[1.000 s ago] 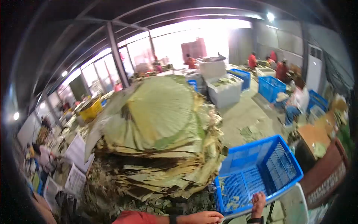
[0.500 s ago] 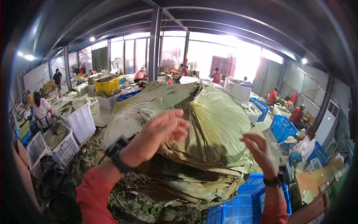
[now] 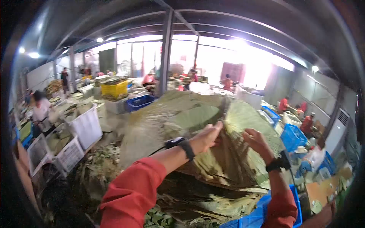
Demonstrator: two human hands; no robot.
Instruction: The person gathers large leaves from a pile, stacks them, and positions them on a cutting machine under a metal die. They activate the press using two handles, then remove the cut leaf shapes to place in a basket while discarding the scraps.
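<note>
A tall stack of large dried leaves fills the middle, its top leaves pale green with ribs fanning out. My left hand is on the top leaf near its ribbed centre, fingers drawn together, pinching at something I cannot make out. Just right of it, my right hand has curled fingers against the pale ribbed leaf; what they hold, if anything, is too small to tell. Both wrists wear black bands with small devices.
A blue crate stands below the stack at the right. White crates are at the left, a yellow crate behind. Several people sit or stand among crates farther off. A cardboard piece lies lower right.
My left hand has moved right and my right hand slightly inward, both coming down to the leaf's centre with fingers closing. The view has shifted, so the stack appears farther right.
</note>
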